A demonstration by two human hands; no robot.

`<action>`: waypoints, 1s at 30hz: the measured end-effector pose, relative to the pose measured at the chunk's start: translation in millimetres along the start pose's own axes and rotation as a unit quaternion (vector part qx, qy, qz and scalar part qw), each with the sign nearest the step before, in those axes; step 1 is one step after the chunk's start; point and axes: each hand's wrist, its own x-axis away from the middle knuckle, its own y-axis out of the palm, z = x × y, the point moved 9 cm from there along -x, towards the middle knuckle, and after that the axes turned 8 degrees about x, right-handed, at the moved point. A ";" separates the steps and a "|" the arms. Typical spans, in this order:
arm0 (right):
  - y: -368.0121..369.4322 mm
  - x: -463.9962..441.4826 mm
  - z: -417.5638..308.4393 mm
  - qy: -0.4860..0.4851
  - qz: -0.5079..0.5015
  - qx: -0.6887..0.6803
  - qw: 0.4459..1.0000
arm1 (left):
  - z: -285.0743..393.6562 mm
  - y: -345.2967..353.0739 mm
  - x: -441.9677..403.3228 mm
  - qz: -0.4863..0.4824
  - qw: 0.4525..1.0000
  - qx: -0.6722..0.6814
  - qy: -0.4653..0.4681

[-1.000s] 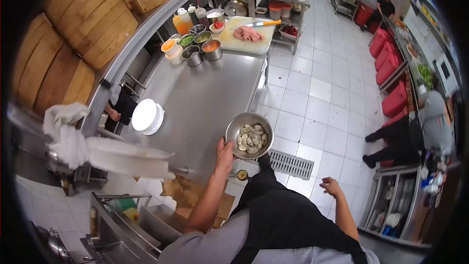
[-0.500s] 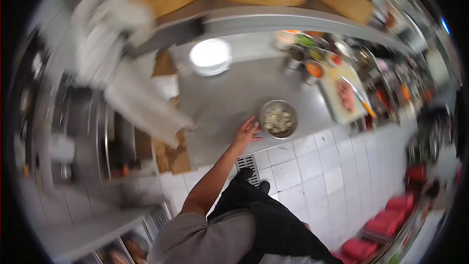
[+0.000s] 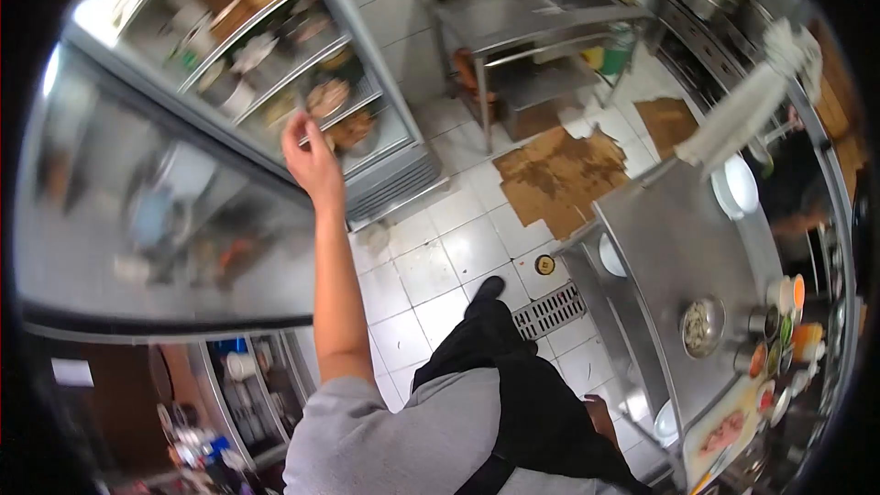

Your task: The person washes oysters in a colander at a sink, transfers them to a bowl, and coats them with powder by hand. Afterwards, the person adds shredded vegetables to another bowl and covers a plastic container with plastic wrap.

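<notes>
My left hand [image 3: 312,158] is raised in front of a tall refrigerator, its thumb and forefinger apart with nothing visible between them. Behind the fingers, the refrigerator shelves [image 3: 291,82] hold wrapped food, bowls and wooden boxes. A glass door [image 3: 174,211] stands swung out at the left, just beside my forearm. Whether the hand touches the door or a shelf, I cannot tell. My right hand [image 3: 600,417] hangs low by the black apron, near the steel counter; its fingers are mostly hidden.
On the steel counter [image 3: 683,247] are a metal bowl of pale chopped pieces [image 3: 702,328], white plates [image 3: 735,187] and a cutting board [image 3: 724,431] with meat and a knife. Cardboard [image 3: 564,179] lies on the tiles near a floor grate [image 3: 550,312]. A steel sink table [image 3: 541,9] stands behind.
My view has swung left from the counter to the refrigerator. My left hand, earlier beside the metal bowl with fingers spread, is now raised at the shelves. The bowl has stayed on the counter.
</notes>
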 end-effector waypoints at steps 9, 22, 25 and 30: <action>125.8 -78.8 -212.1 -0.092 0.015 -0.003 0.996 | -341.1 -135.1 -95.3 0.012 0.946 0.023 -0.323; 308.1 -80.7 -307.7 0.004 -0.021 0.102 0.995 | -592.0 -28.4 -254.9 -0.236 0.842 -0.423 -0.239; 340.5 -64.5 -338.2 -0.016 -0.013 0.068 0.997 | -602.1 0.5 -279.8 -0.214 0.871 -0.442 0.028; 379.3 -32.2 -404.5 -0.046 -0.007 0.060 0.997 | -676.0 -0.3 -276.5 -0.235 0.864 -0.413 0.164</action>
